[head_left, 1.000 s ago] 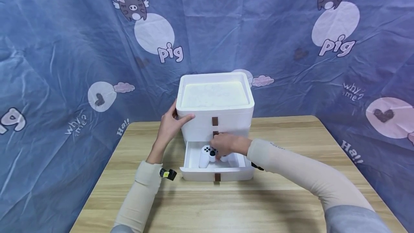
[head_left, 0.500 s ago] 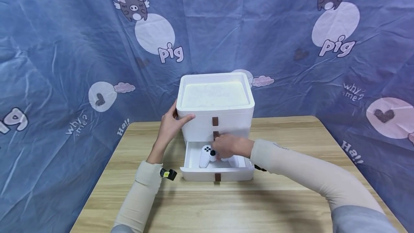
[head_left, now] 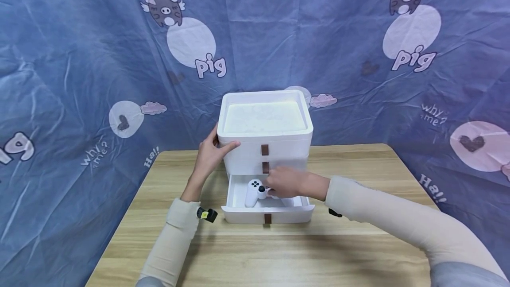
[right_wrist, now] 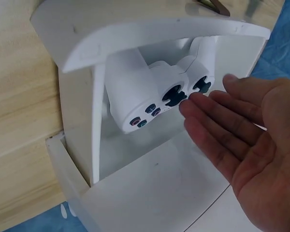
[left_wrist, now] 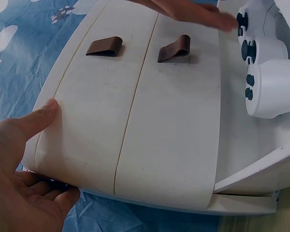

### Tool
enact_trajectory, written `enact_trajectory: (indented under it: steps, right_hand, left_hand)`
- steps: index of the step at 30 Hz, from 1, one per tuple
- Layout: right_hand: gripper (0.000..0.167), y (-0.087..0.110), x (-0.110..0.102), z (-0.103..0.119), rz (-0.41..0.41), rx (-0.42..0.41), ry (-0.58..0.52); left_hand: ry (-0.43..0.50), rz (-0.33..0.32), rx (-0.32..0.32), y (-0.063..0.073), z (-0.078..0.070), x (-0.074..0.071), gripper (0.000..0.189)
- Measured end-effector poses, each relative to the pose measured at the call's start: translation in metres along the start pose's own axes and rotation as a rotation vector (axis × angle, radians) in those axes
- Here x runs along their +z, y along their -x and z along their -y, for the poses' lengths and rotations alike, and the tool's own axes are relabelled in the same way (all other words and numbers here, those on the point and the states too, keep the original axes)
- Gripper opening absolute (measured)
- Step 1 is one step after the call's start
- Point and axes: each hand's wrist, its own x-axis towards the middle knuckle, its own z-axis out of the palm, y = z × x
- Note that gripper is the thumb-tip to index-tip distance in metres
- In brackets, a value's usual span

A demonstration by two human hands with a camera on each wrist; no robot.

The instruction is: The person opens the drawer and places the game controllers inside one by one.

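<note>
A white drawer unit (head_left: 243,156) stands on the wooden table, its bottom drawer (head_left: 245,215) pulled out. A white game controller (head_left: 252,197) with black thumbsticks lies in that drawer. My left hand (head_left: 207,154) grips the unit's left side near the top, thumb (left_wrist: 46,115) on the front and fingers bent against the side. Over the right half of the controller is my right hand (head_left: 287,181), hiding part of it in the head view. From the right wrist, its fingers (right_wrist: 227,123) look loosely extended, fingertips close to the thumbsticks, with nothing held.
Brown pull tabs (head_left: 264,150) mark the drawer fronts, and the two upper drawers are closed. A shallow tray top (head_left: 267,135) caps the unit. Blue printed cloth (head_left: 263,34) hangs behind and beside the wooden table (head_left: 255,256).
My right hand has shifted a little to the right over the controller, and its forearm has swung right too. The left hand, the unit and the pulled-out drawer stay as they were.
</note>
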Motion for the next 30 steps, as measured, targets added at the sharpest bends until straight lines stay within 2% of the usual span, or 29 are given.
enact_trajectory:
  steps: [5, 12, 19, 22, 30]
  right_hand:
    - [0.017, 0.009, 0.002, 0.001, -0.109, -0.032, -0.077]
    - [0.024, 0.024, 0.001, 0.011, -0.243, -0.033, -0.098]
    - [0.030, 0.042, -0.001, 0.017, -0.278, 0.051, -0.289]
    - [0.027, 0.048, 0.000, 0.017, -0.277, 0.095, -0.372]
    - [0.023, 0.064, 0.012, 0.022, -0.317, 0.165, -0.495]
  left_hand:
    - [-0.008, 0.003, -0.004, -0.001, 0.000, -0.001, 0.106]
    - [-0.001, 0.003, -0.009, 0.000, 0.000, -0.001, 0.106]
    - [-0.008, 0.001, -0.008, 0.000, 0.000, 0.000, 0.105]
    - [-0.010, 0.000, -0.011, -0.001, -0.001, 0.000, 0.106]
    - [-0.004, -0.002, -0.012, 0.000, -0.001, 0.000, 0.106]
